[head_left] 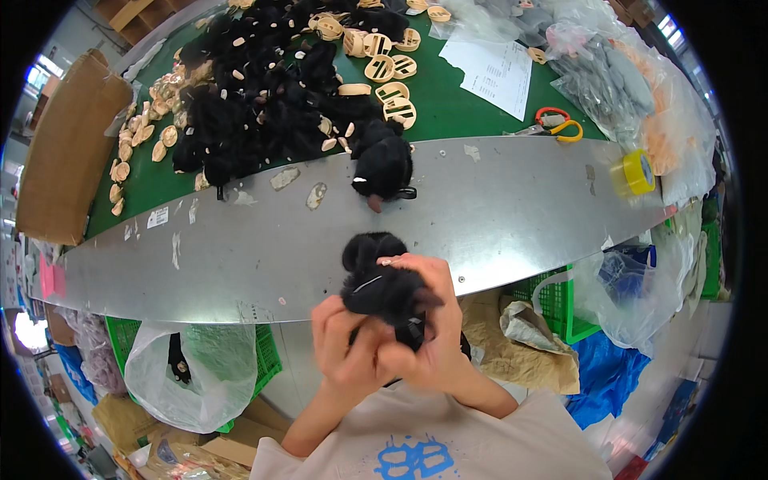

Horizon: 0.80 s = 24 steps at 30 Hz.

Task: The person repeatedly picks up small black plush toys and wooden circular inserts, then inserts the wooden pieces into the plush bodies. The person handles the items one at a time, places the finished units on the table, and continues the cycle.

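Both my hands are closed round a black plush toy [382, 294], held up just in front of the metal table edge. My left hand [348, 344] grips its near left side with bent fingers. On the other side my right hand [436, 308] wraps the toy, and the fingertips of both hands come together at its near end. A thin pale line runs across the toy's fur, and a brownish ear-like piece sticks out at the right. A second black plush toy [382, 164] lies beyond my hands on the metal strip, with a small black loop beside it.
A heap of black plush pieces [264, 120] and round beige pieces [380, 68] covers the green tabletop [448, 104]. Scissors [552, 126], a paper sheet [492, 72] and yellow tape [638, 172] lie at the right. Below the edge hang a bag-lined green crate [268, 360] and another green crate [572, 308].
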Tool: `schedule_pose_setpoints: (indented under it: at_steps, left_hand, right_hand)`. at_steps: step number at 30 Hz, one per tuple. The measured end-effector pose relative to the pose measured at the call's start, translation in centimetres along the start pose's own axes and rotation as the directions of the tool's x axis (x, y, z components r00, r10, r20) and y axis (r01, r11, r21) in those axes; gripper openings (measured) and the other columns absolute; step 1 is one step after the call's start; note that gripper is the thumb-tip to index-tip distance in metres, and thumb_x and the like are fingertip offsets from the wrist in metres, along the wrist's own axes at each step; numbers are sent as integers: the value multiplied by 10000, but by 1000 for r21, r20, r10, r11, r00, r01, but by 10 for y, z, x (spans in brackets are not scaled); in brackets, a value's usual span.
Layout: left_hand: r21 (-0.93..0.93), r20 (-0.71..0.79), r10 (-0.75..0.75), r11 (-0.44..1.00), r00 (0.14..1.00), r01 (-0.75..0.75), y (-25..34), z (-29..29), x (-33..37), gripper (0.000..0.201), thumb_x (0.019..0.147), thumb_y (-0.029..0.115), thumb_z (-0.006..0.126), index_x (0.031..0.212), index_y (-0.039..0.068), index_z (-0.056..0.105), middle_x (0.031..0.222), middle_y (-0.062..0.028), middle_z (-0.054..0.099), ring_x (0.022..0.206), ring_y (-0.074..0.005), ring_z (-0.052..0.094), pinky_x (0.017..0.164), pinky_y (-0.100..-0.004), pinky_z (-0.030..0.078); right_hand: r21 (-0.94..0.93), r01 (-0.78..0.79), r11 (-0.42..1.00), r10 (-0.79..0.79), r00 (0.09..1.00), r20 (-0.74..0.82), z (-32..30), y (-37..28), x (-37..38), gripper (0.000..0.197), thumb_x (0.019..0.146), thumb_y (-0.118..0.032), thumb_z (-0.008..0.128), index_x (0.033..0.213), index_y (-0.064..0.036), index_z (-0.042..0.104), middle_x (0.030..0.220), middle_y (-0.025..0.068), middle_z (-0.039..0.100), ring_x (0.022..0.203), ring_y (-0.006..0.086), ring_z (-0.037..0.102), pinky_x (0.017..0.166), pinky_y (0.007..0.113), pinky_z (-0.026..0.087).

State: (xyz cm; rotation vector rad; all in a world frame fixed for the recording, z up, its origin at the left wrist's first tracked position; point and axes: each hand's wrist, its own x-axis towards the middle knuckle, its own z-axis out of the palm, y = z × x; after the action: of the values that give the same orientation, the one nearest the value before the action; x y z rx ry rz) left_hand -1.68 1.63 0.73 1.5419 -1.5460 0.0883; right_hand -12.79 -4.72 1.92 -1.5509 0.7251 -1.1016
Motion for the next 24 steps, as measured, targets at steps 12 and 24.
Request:
schedule_pose_setpoints:
  at_steps: [12, 24]
  left_hand:
    - [-661, 324, -512, 479, 796, 577, -9, -13, 9, 161, 833, 11, 730, 944, -5, 613, 882, -40, 568, 745, -98, 502, 674, -223, 414]
    - [-624, 278, -464, 578, 841, 526, -10, -3, 5, 159, 863, 97, 744, 844, 22, 606, 796, -15, 554, 711, -99, 452, 622, -228, 352]
  right_hand:
    - [92, -223, 970, 231, 970, -81, -2, 26, -1, 474, 986, -267, 582, 1358, -17, 426, 986, 93, 625, 827, 129, 582, 787, 273, 484]
    - [127, -341, 931, 285, 900, 330, -9, 20, 0, 633, 791, -170, 578, 1382, -76, 371, 986, 122, 581, 824, 255, 580, 816, 318, 478]
